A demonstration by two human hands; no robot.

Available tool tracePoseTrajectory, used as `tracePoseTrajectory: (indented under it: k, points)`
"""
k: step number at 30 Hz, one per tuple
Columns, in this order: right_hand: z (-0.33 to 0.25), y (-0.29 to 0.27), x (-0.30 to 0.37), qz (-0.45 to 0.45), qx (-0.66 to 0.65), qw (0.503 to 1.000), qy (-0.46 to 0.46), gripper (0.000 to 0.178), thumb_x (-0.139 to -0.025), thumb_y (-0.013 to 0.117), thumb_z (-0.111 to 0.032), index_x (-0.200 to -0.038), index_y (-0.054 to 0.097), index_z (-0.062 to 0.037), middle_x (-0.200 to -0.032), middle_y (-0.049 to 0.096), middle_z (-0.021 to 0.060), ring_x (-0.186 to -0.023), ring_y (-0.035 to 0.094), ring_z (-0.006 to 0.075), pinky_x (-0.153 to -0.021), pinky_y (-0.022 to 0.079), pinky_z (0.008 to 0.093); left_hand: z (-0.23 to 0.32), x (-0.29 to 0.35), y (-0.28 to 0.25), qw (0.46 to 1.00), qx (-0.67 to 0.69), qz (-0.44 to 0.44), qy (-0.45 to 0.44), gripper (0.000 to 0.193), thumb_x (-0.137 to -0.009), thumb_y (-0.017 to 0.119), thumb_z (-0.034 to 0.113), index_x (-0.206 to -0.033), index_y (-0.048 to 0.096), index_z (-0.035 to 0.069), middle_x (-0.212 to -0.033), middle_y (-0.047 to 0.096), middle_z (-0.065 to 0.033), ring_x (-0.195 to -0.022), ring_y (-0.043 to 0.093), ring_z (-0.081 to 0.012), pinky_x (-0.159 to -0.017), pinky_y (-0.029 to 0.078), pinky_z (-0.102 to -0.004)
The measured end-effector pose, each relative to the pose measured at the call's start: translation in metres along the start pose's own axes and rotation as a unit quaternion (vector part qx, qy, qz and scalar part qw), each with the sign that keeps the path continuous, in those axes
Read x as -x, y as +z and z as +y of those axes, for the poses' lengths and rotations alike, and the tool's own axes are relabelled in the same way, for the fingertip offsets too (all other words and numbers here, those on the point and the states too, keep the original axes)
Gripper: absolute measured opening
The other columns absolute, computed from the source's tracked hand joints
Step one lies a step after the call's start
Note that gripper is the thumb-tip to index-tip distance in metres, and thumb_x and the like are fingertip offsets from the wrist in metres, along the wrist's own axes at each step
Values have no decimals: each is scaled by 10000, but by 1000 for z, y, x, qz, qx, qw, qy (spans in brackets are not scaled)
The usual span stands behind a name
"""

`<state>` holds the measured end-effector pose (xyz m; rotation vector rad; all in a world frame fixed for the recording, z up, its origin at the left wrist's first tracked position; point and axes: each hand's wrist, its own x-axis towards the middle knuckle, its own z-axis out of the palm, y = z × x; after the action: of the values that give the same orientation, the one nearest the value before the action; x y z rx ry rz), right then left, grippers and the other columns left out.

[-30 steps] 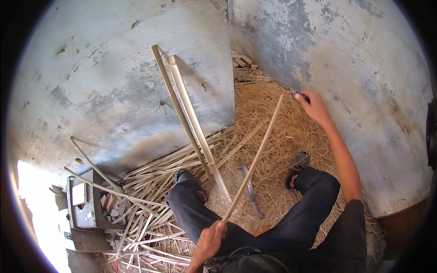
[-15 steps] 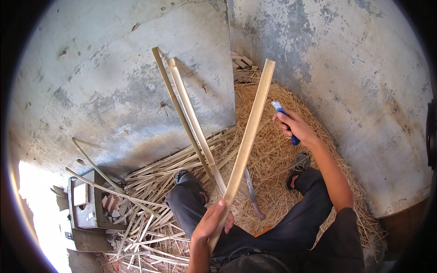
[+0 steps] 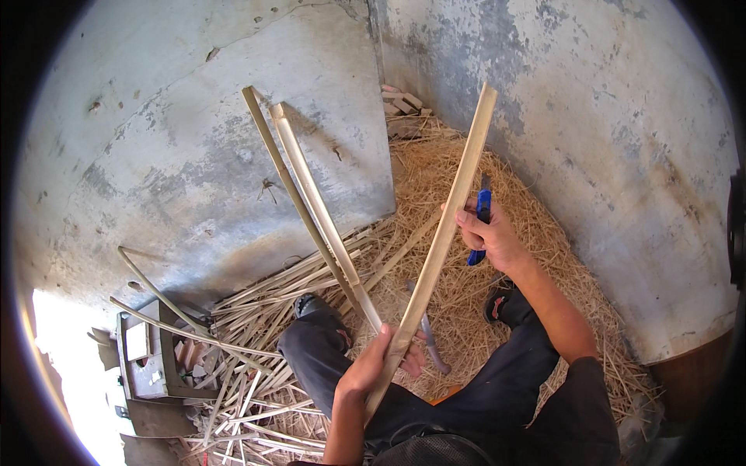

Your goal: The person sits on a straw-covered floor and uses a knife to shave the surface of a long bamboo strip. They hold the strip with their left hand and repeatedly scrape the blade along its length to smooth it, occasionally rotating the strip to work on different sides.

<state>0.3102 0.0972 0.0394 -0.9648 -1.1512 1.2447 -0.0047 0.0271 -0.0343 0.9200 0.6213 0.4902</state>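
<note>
A long split bamboo strip (image 3: 444, 233) stands slanted in front of me, its top leaning right. My left hand (image 3: 377, 365) is closed round its lower part, thumb in front and fingers behind. Higher up, my right hand (image 3: 493, 237) holds a blue utility knife (image 3: 483, 203) upright, with thumb and fingertips against the strip's right edge. The knife's tip points up, beside the strip and not on it. Between my legs lies a grey curved tool (image 3: 430, 334) like a knife, partly hidden behind the strip.
Two longer bamboo pieces (image 3: 311, 194) lean on the left wall (image 3: 194, 155). Thin bamboo strips (image 3: 256, 299) pile up at left, near a broken box (image 3: 148, 357) of rubble. Shavings (image 3: 536, 241) cover the floor to the right wall (image 3: 622, 155). Bricks (image 3: 402, 101) sit in the far corner.
My right hand has moved left and slightly down, from apart to touching the strip, and the knife has turned more upright. The strip's top has shifted right and up.
</note>
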Motion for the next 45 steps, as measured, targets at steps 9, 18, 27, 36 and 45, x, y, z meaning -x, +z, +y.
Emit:
tracePoseTrajectory:
  k: [9, 18, 27, 36, 45]
  points:
    - [-5, 6, 4, 50, 115, 992, -30, 311, -1098, 684, -319, -1189, 748, -29, -703, 494, -81, -568, 372, 16, -518, 252, 258, 26, -1, 14, 999, -25, 27, 4, 652, -1195, 327, 480, -1290, 650, -79, -764, 549, -27, -553, 448, -90, -522, 389, -238]
    - [10, 22, 24, 48, 290, 933, -208, 522, -1130, 485, -555, -1107, 654, -61, -795, 639, 16, -618, 562, 151, -571, 421, 321, 45, 5, 17, 998, 20, 56, 35, 700, -1185, 281, 524, -1328, 630, -66, -752, 475, 20, -582, 373, -74, -534, 312, -241]
    - [6, 69, 53, -43, 469, 814, -341, 354, -983, 785, -403, -1074, 730, -66, -822, 683, 79, -677, 701, 277, -595, 550, 384, 56, 9, 42, 962, -164, 115, 185, 474, -1121, 662, 279, -1442, 574, -58, -979, 610, 22, -859, 532, -43, -736, 459, -241]
    - [16, 82, 66, -60, 490, 806, -326, 354, -928, 831, -323, -1156, 755, -63, -824, 671, 74, -669, 700, 260, -578, 550, 379, 50, -2, 49, 937, -219, 210, 171, 491, -1052, 784, 273, -1367, 620, -65, -1030, 686, -11, -917, 578, -58, -774, 499, -246]
    - [19, 87, 66, -29, 492, 815, -304, 304, -927, 832, -253, -1158, 784, -61, -782, 667, 61, -621, 685, 241, -540, 533, 365, 48, -14, 47, 904, -278, 257, 197, 405, -1086, 721, 310, -1279, 662, -41, -967, 744, -131, -867, 694, -179, -798, 555, -361]
